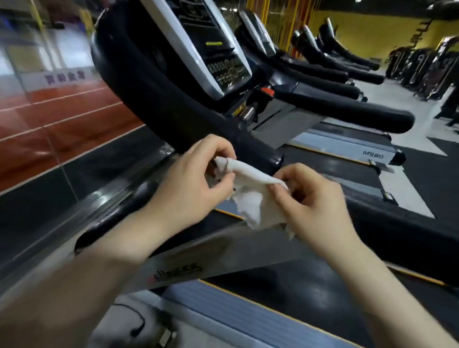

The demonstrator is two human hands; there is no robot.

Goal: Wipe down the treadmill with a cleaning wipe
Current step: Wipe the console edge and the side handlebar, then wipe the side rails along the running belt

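Note:
A white cleaning wipe point(251, 198) is stretched between both hands in the middle of the head view. My left hand point(193, 182) pinches its upper left end. My right hand point(316, 204) pinches its right edge, and the rest of the wipe hangs crumpled below. Both hands hover just in front of the end of the treadmill's black padded left handrail point(178, 111). The treadmill console point(202, 38), white-framed with a dark panel, rises above. The treadmill's grey side rail point(219, 255) and black belt point(310, 280) lie under my forearms.
A glass wall point(42, 100) with a red running track behind it runs along the left. A row of further treadmills point(346, 73) extends to the right. Dark gym machines point(438, 72) stand at the far right. A black cable point(137, 325) lies on the floor below.

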